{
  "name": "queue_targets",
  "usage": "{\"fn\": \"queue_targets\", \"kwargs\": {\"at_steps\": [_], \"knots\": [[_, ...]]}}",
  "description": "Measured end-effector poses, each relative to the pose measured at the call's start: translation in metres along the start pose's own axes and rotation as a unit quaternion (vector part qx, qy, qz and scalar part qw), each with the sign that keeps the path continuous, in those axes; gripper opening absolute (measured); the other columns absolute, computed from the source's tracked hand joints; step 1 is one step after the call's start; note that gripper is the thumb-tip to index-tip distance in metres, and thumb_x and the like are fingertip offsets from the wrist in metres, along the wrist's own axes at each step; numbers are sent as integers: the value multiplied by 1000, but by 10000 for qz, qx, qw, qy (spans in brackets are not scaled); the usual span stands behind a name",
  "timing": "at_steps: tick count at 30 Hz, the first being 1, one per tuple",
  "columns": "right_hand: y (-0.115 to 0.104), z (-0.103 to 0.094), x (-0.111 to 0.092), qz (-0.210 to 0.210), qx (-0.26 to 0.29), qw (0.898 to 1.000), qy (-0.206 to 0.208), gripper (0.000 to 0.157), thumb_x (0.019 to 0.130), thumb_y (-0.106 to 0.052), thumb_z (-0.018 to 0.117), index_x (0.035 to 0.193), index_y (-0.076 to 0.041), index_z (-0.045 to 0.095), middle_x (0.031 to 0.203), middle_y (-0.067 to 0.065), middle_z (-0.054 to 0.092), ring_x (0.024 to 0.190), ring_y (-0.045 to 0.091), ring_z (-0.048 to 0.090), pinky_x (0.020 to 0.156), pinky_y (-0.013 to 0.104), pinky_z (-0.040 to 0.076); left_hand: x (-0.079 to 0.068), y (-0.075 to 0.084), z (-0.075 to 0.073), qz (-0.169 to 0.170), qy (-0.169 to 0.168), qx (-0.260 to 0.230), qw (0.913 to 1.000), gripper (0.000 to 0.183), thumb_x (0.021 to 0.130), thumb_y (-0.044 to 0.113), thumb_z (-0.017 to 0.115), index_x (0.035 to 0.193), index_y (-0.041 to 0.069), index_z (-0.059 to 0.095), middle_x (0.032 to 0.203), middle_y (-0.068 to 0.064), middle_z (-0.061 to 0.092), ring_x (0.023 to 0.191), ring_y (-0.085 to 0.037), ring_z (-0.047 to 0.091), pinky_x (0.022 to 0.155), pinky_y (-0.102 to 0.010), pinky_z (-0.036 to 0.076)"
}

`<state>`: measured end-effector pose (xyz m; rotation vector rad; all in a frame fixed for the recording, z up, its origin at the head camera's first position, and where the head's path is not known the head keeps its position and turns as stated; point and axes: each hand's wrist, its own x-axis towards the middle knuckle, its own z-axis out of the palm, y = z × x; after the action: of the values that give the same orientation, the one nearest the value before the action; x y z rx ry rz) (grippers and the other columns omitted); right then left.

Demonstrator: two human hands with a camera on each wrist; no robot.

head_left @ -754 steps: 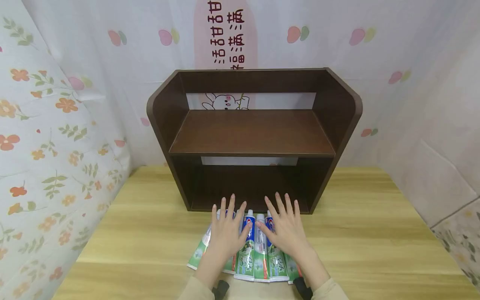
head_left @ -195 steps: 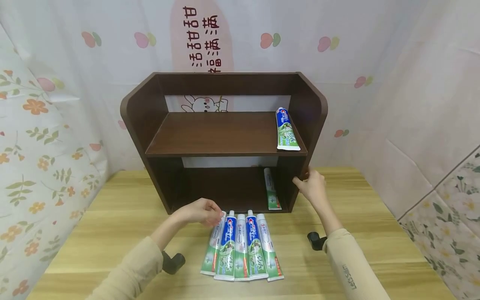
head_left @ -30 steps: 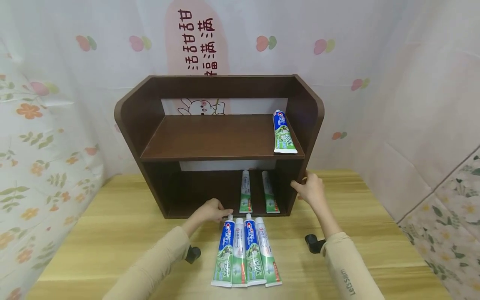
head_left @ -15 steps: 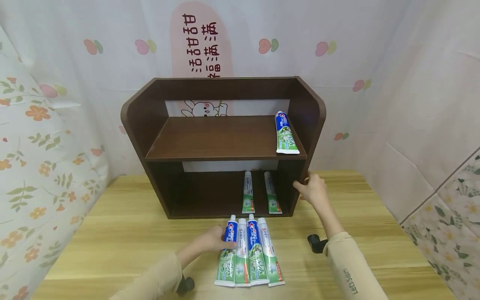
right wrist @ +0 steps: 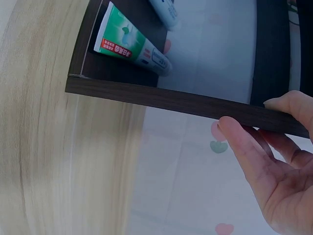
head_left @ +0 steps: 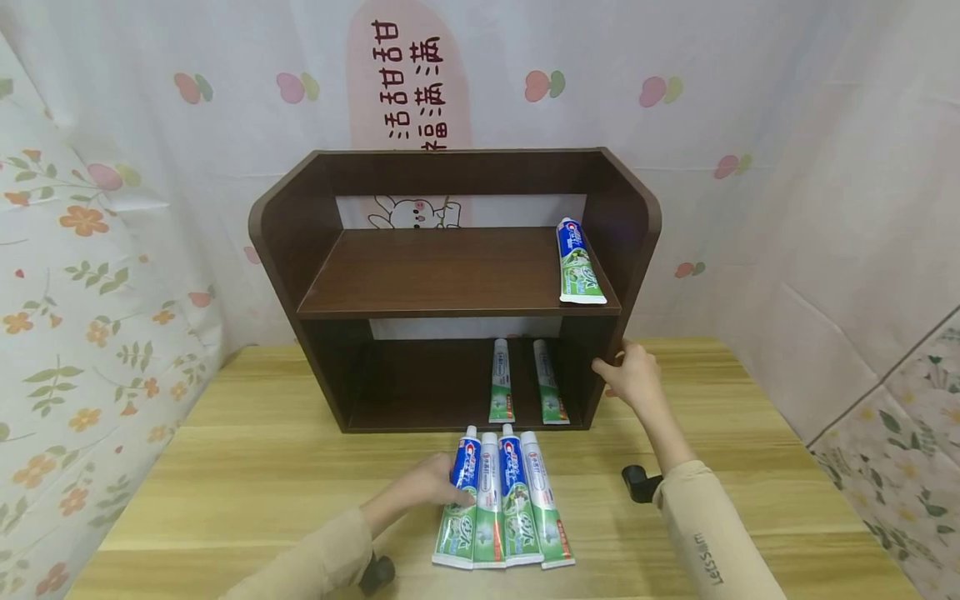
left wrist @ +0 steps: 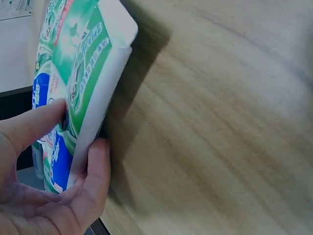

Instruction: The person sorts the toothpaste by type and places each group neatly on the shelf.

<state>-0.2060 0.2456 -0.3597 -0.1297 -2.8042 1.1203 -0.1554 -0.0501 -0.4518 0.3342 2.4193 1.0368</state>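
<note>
My left hand (head_left: pixel 429 483) pinches the leftmost blue-and-green toothpaste tube (head_left: pixel 454 535) in a row of several on the table. In the left wrist view the thumb lies on its printed face, with the fingers along its edge. My right hand (head_left: pixel 634 377) holds the right side panel (right wrist: pixel 161 100) of a dark brown two-tier shelf (head_left: pixel 442 271), thumb on one face and fingers on the other. A blue-and-green toothpaste tube (head_left: pixel 580 262) lies at the right of the upper tier. Two white-and-green tubes, one left (head_left: pixel 501 383) and one right (head_left: pixel 551 383), lie on the lower tier.
Beside the held tube lie a white-and-green tube (head_left: pixel 490 508), another blue-and-green tube (head_left: pixel 519 504) and a white-and-green tube (head_left: pixel 546 508). They stand just in front of the shelf on the wooden table (head_left: pixel 247 467). Patterned cloth (head_left: pixel 750 250) hangs behind and at the sides.
A second white-and-green tube has gone from the table to the lower tier since 6.5 seconds ago. My left hand has since moved down from the shelf's front edge onto the blue-and-green tube. My right hand stays.
</note>
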Motion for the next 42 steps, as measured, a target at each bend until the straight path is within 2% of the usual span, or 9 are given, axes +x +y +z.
{"fn": "queue_targets", "kwargs": {"at_steps": [3,8,17,29,34,42], "knots": [[0,-2,0,-14,-41,10000,26,37,86,-19,54,111,7,51,97,30,62,52,21,66,56,33,54,3,2,-1,-177,-64,25,9998,29,73,15,75,91,0,59,77,-6,62,65,-15,56,58,-28,50],[-1,-3,1,-20,-18,10000,10,35,86,-19,54,110,8,51,96,30,62,52,21,66,57,35,55,6,0,-1,-441,-366,-309,9979,20,75,13,73,85,0,60,72,-8,66,58,-16,61,53,-28,54],[1,0,0,45,55,10000,-43,37,86,-18,54,113,7,49,97,30,61,52,20,65,54,31,54,7,-7,0,-518,-440,-506,9964,18,77,13,72,80,-1,62,71,-12,68,58,-19,65,53,-28,55],[0,-1,1,98,10,9999,-37,36,86,-19,54,111,7,51,95,28,63,52,19,65,59,34,54,3,-5,-8,-387,-591,-779,9945,20,80,14,70,87,-2,62,76,-12,69,63,-20,66,58,-30,56],[1,-1,2,90,-35,10000,-22,37,86,-20,55,112,6,50,97,27,62,52,18,65,67,39,53,-2,1,-17,-362,-548,-815,9945,21,80,16,70,87,-3,62,77,-12,69,65,-21,67,60,-31,56],[0,-2,2,90,-13,10000,-19,39,86,-20,55,113,7,50,99,29,60,55,21,67,63,36,53,-15,15,-36,-210,-411,-679,9966,26,80,22,70,87,-2,64,77,-11,70,65,-18,67,63,-33,56]]}}
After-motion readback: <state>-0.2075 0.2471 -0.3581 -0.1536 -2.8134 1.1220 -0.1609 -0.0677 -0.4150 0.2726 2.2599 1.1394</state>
